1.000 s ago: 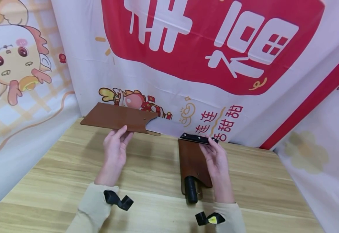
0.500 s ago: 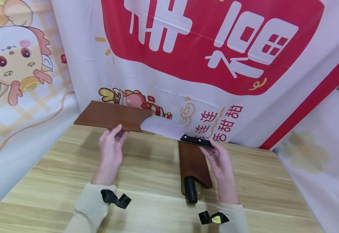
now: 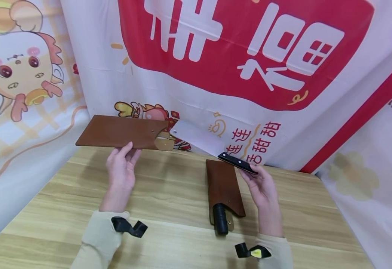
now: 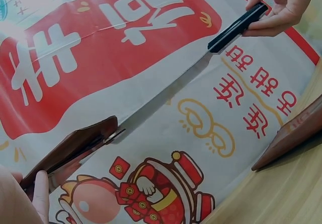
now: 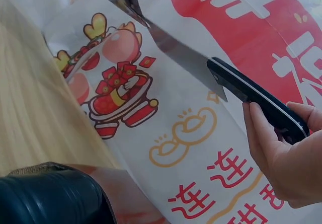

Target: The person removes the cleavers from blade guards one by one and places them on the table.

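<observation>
My left hand [image 3: 122, 172] grips the lower edge of a flat brown leather knife sheath [image 3: 120, 132], raised over the table's back left. Its mouth points right, and a tan strap with a snap stud shows there. In my right hand [image 3: 262, 186] is a cleaver [image 3: 197, 137], pinched by its black riveted handle [image 4: 236, 28]. The broad steel blade [image 5: 183, 55] lies slantwise, handle end lower, its far end beside the sheath's mouth. In the head view a small gap separates blade and mouth.
A second brown sheath [image 3: 223, 179] lies on the wooden table [image 3: 169, 209], below and between the hands, with a black ribbed handle [image 3: 220, 220] sticking out towards me. Behind the table hangs a printed red and white cloth [image 3: 229, 89].
The cleaver's blade has slid out of the sheath, baring its whole length. My left hand has moved left with the sheath, my right hand rightwards and down with the cleaver.
</observation>
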`<act>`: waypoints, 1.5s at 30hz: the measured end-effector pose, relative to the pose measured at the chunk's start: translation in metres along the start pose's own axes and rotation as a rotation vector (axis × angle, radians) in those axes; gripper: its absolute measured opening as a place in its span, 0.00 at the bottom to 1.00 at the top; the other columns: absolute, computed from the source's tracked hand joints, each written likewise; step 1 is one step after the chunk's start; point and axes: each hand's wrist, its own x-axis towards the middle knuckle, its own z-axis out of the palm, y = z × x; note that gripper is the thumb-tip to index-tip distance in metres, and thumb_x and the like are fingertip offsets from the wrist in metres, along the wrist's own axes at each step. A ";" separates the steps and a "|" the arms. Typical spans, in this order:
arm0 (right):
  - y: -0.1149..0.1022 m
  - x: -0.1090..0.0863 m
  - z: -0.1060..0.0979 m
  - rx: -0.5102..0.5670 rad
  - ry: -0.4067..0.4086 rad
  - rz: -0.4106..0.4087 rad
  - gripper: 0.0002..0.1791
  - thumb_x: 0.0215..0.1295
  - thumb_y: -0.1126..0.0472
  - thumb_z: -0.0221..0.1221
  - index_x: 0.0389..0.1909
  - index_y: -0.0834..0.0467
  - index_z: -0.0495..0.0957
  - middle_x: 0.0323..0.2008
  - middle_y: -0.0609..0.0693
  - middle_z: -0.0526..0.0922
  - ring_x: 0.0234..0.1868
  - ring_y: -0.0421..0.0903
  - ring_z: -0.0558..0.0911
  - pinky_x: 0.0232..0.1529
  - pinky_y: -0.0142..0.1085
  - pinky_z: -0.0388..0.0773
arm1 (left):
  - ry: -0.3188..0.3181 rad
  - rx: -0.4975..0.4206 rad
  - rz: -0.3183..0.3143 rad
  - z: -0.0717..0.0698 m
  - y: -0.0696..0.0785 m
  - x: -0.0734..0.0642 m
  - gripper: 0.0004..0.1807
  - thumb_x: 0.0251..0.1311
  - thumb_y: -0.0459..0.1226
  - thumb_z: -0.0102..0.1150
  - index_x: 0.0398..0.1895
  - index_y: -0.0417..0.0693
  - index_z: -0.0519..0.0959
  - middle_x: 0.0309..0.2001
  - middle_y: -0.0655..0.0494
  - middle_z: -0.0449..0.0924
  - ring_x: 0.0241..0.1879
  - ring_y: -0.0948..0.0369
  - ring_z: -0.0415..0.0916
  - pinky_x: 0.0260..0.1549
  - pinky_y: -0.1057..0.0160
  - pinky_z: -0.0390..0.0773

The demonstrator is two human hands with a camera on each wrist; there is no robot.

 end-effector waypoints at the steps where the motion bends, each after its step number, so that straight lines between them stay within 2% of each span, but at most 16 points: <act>1: 0.000 0.000 0.000 0.012 -0.003 0.005 0.09 0.75 0.77 0.46 0.46 0.68 0.74 0.46 0.62 0.85 0.51 0.52 0.87 0.66 0.46 0.73 | -0.004 0.012 0.001 0.000 0.000 0.000 0.04 0.68 0.23 0.60 0.38 0.37 0.78 0.32 0.51 0.83 0.31 0.59 0.82 0.37 0.65 0.87; 5: 0.000 0.001 0.002 0.034 0.000 0.032 0.13 0.72 0.80 0.45 0.50 0.70 0.75 0.52 0.62 0.81 0.53 0.53 0.86 0.69 0.45 0.69 | -0.034 0.058 -0.031 -0.001 0.000 0.000 0.04 0.70 0.23 0.58 0.39 0.38 0.78 0.32 0.51 0.83 0.33 0.59 0.83 0.39 0.65 0.87; 8: 0.001 0.001 0.005 0.060 0.002 0.067 0.20 0.69 0.82 0.47 0.60 0.71 0.68 0.56 0.63 0.77 0.53 0.55 0.85 0.69 0.45 0.69 | -0.064 0.116 -0.059 -0.002 0.000 0.000 0.04 0.72 0.25 0.56 0.40 0.40 0.78 0.32 0.53 0.83 0.34 0.60 0.84 0.42 0.64 0.86; 10: 0.002 0.001 0.005 0.104 -0.034 0.095 0.29 0.67 0.84 0.47 0.68 0.69 0.58 0.61 0.64 0.73 0.55 0.56 0.84 0.70 0.44 0.68 | -0.072 0.140 -0.070 -0.002 0.001 0.000 0.04 0.73 0.26 0.56 0.40 0.41 0.79 0.31 0.53 0.84 0.34 0.60 0.85 0.43 0.63 0.86; 13: 0.004 0.000 0.005 0.206 -0.124 0.167 0.38 0.63 0.88 0.47 0.73 0.66 0.51 0.64 0.65 0.69 0.59 0.59 0.82 0.71 0.44 0.67 | -0.099 0.183 -0.077 -0.003 0.002 0.001 0.06 0.74 0.28 0.55 0.37 0.43 0.80 0.29 0.55 0.84 0.33 0.61 0.86 0.42 0.63 0.86; 15: 0.007 -0.002 0.005 0.240 -0.219 0.216 0.37 0.63 0.89 0.46 0.72 0.68 0.54 0.65 0.66 0.68 0.60 0.60 0.80 0.71 0.44 0.67 | -0.124 0.214 -0.079 -0.003 0.003 0.000 0.08 0.75 0.29 0.55 0.36 0.45 0.81 0.29 0.55 0.84 0.33 0.61 0.86 0.42 0.63 0.86; 17: 0.009 -0.003 0.005 0.229 -0.324 0.258 0.31 0.64 0.89 0.45 0.68 0.72 0.61 0.64 0.66 0.71 0.61 0.60 0.80 0.69 0.43 0.70 | -0.168 0.262 -0.080 -0.004 0.006 0.000 0.10 0.76 0.31 0.54 0.36 0.48 0.82 0.31 0.57 0.85 0.34 0.63 0.86 0.42 0.64 0.86; 20: 0.013 -0.003 0.007 0.150 -0.478 0.297 0.24 0.68 0.86 0.45 0.64 0.76 0.71 0.63 0.68 0.76 0.60 0.60 0.81 0.64 0.39 0.76 | -0.236 0.332 -0.081 -0.006 0.009 0.000 0.12 0.78 0.33 0.51 0.37 0.52 0.82 0.33 0.59 0.86 0.36 0.64 0.85 0.43 0.64 0.84; 23: 0.017 -0.002 0.010 0.008 -0.541 0.305 0.23 0.69 0.85 0.47 0.61 0.72 0.77 0.59 0.65 0.81 0.57 0.54 0.84 0.58 0.35 0.80 | -0.289 0.415 -0.085 -0.007 0.012 0.001 0.12 0.79 0.35 0.50 0.38 0.54 0.82 0.33 0.62 0.86 0.36 0.66 0.84 0.44 0.65 0.82; 26: 0.022 -0.002 0.013 -0.160 -0.527 0.290 0.23 0.68 0.84 0.50 0.59 0.68 0.81 0.55 0.61 0.85 0.51 0.48 0.86 0.50 0.31 0.83 | -0.318 0.546 -0.091 -0.006 0.015 0.002 0.09 0.80 0.35 0.49 0.50 0.46 0.79 0.34 0.64 0.85 0.36 0.68 0.82 0.44 0.66 0.81; 30: 0.030 -0.003 0.016 -0.329 -0.468 0.277 0.24 0.66 0.84 0.50 0.55 0.63 0.84 0.48 0.56 0.88 0.43 0.42 0.88 0.41 0.28 0.84 | -0.325 0.755 -0.082 -0.004 0.017 0.002 0.21 0.80 0.36 0.48 0.68 0.33 0.68 0.39 0.64 0.81 0.40 0.68 0.79 0.46 0.68 0.80; 33: 0.035 -0.004 0.019 -0.419 -0.428 0.282 0.24 0.65 0.83 0.50 0.51 0.59 0.85 0.42 0.53 0.89 0.39 0.40 0.88 0.39 0.29 0.85 | -0.320 0.876 -0.055 -0.002 0.017 0.001 0.24 0.80 0.38 0.49 0.70 0.31 0.67 0.45 0.61 0.79 0.43 0.67 0.79 0.48 0.68 0.80; 37: 0.040 -0.005 0.023 -0.504 -0.381 0.274 0.21 0.64 0.80 0.54 0.48 0.57 0.85 0.38 0.50 0.88 0.36 0.40 0.86 0.39 0.30 0.84 | -0.308 0.946 -0.013 -0.002 0.015 0.000 0.24 0.79 0.39 0.51 0.70 0.33 0.69 0.51 0.53 0.79 0.43 0.66 0.79 0.47 0.68 0.81; 43: 0.045 -0.003 0.024 -0.582 -0.316 0.230 0.19 0.62 0.79 0.54 0.51 0.62 0.79 0.36 0.49 0.83 0.33 0.41 0.83 0.39 0.31 0.83 | -0.258 0.967 0.038 -0.003 0.014 0.000 0.24 0.79 0.38 0.52 0.72 0.36 0.71 0.50 0.54 0.81 0.39 0.68 0.79 0.43 0.69 0.80; 45: 0.045 -0.002 0.025 -0.603 -0.293 0.219 0.18 0.62 0.79 0.55 0.52 0.64 0.78 0.38 0.50 0.83 0.33 0.41 0.83 0.39 0.31 0.83 | -0.244 0.968 0.058 -0.003 0.013 0.001 0.24 0.79 0.38 0.52 0.72 0.38 0.70 0.52 0.52 0.81 0.39 0.70 0.79 0.42 0.71 0.79</act>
